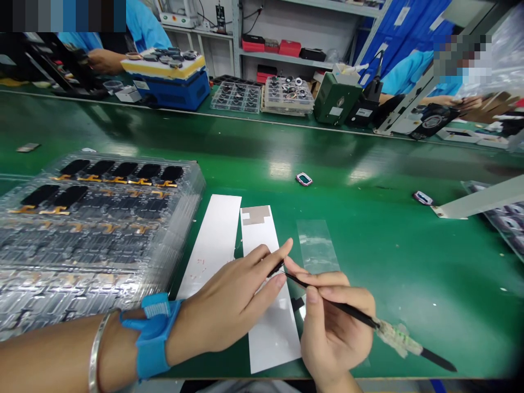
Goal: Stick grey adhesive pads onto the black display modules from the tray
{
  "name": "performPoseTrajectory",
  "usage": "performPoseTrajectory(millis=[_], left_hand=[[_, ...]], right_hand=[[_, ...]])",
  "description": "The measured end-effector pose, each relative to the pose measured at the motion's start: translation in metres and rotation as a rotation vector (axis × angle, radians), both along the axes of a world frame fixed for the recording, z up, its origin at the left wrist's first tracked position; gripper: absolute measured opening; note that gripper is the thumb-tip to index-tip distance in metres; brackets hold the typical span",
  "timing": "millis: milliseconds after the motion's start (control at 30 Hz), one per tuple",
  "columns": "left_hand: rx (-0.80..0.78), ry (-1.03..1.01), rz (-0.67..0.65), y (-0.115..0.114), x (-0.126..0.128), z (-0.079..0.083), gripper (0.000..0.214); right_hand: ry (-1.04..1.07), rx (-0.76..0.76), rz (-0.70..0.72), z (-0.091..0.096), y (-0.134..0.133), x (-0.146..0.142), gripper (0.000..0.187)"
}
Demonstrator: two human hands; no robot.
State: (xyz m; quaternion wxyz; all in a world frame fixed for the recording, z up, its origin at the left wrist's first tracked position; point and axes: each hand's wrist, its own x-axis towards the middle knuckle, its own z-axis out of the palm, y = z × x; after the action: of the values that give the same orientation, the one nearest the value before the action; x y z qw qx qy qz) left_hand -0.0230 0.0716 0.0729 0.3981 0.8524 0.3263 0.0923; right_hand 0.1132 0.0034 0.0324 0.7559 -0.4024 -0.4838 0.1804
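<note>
My left hand (pixel 229 297), with a blue wrist strap (pixel 153 335), reaches over a white strip (pixel 272 333). Between its thumb and fingers it pinches a small dark part (pixel 275 268), mostly hidden by the fingers. My right hand (pixel 338 322) grips a slim black pointed tool (pixel 354 312) like a pen; pale tape wraps the tool near its rear end. The tool's tip meets or nearly meets the dark part; contact is too small to tell. A second white strip (pixel 213 240) lies to the left, a clear film (pixel 317 245) to the right.
Stacked clear trays (pixel 164 218) with black screens (pixel 125 170) stand at left. Two small framed parts, one central (pixel 304 179) and one farther right (pixel 423 197), lie on the green table (pixel 254 147). A white metal bar (pixel 483 196) juts in at right. Two co-workers in blue sit opposite.
</note>
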Motion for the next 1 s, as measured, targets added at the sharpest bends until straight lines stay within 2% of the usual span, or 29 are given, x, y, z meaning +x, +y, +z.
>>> performPoseTrajectory(millis=[167,433,667,733,833,933,1000], left_hand=[[0.0,-0.029,-0.027,0.004,0.004,-0.001,0.048],[0.054,0.008,-0.015,0.003,0.002,-0.003,0.051],[0.01,0.026,-0.014,0.003,0.002,-0.004,0.047],[0.008,-0.006,0.0,0.002,0.002,0.001,0.043],[-0.033,-0.048,0.047,0.002,0.0,0.018,0.029],[-0.087,-0.098,0.096,0.006,-0.001,0.039,0.017],[-0.106,-0.164,0.122,0.012,-0.001,0.048,0.011]], right_hand=[[0.123,-0.093,-0.02,0.002,0.0,0.002,0.019],[-0.073,-0.019,-0.027,0.001,-0.001,0.0,0.026],[-0.022,-0.012,-0.024,-0.001,0.0,-0.002,0.028],[0.028,-0.026,-0.048,0.002,0.0,0.003,0.025],[0.093,-0.091,-0.058,0.011,-0.001,0.019,0.015],[-0.042,-0.233,0.027,0.024,0.007,0.037,0.01],[-0.183,-0.322,0.147,0.033,0.021,0.042,0.015]])
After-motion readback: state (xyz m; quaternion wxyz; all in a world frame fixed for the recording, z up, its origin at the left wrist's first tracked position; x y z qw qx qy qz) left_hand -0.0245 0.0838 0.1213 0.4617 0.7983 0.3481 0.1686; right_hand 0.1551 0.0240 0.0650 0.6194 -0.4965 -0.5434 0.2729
